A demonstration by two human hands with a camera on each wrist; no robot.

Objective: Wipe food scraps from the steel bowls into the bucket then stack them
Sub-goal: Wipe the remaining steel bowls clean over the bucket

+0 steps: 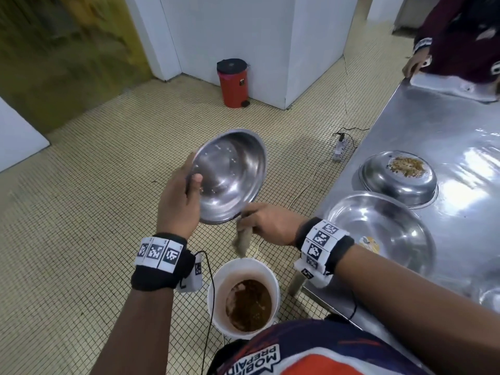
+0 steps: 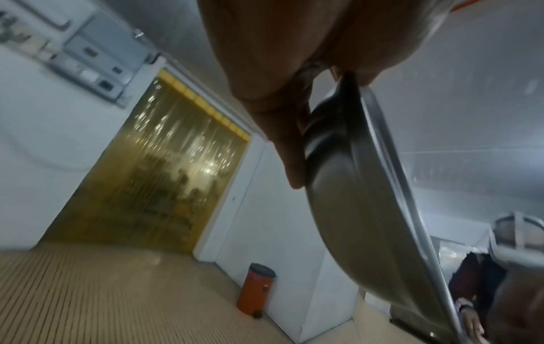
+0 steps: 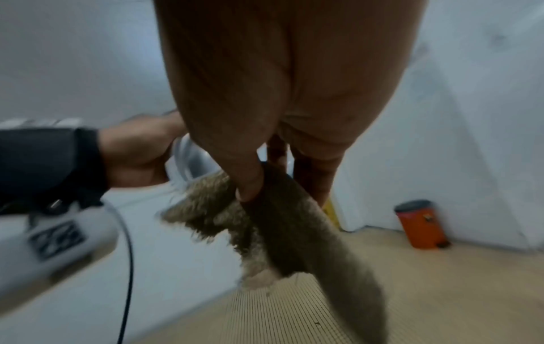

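My left hand grips the rim of a steel bowl, tilted on edge above the floor, its inside wiped and shiny. In the left wrist view the bowl hangs from thumb and fingers. My right hand pinches a grey-brown rag just under the bowl's lower rim; the rag dangles from my fingers. Below stands a white bucket with brown food slop in it. On the steel table sit an empty bowl and a bowl with food scraps.
A red pedal bin stands by the white wall. A power strip with cable lies on the tiled floor near the table's edge. Another person in a dark red top stands at the table's far end. A yellow strip curtain hangs at left.
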